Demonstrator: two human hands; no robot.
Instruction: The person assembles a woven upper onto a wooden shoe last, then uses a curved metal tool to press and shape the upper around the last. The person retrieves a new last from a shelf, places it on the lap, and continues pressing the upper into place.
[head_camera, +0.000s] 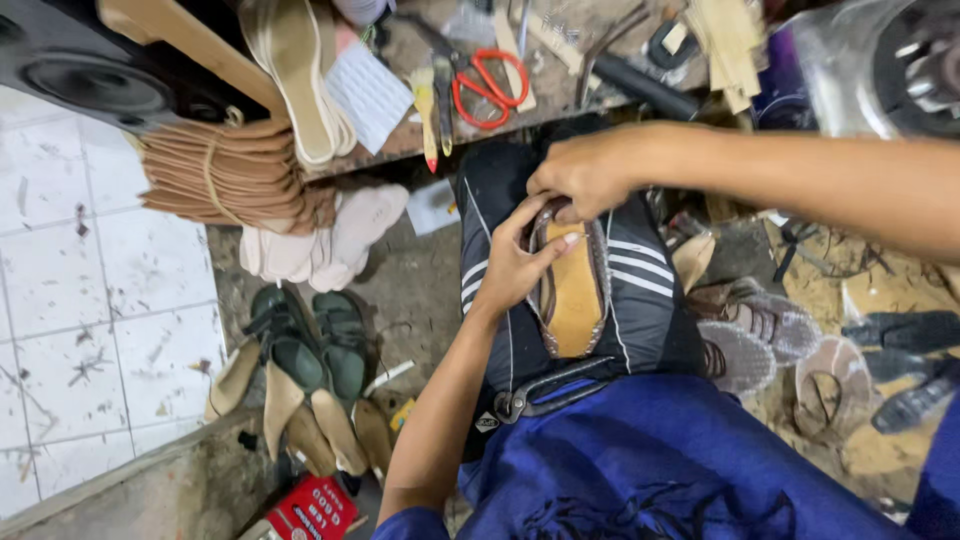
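Cluttered bench above; on the lap, both hands, left and right, clamp a tan sandal sole.

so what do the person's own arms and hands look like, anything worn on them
Both arms are bare from upper arm to fingertips: no gloves, watch, rings or bands show on the left hand or the right hand. The only sleeve visible is the short blue fabric sleeve at the left upper arm, part of a blue shirt with a dark print.
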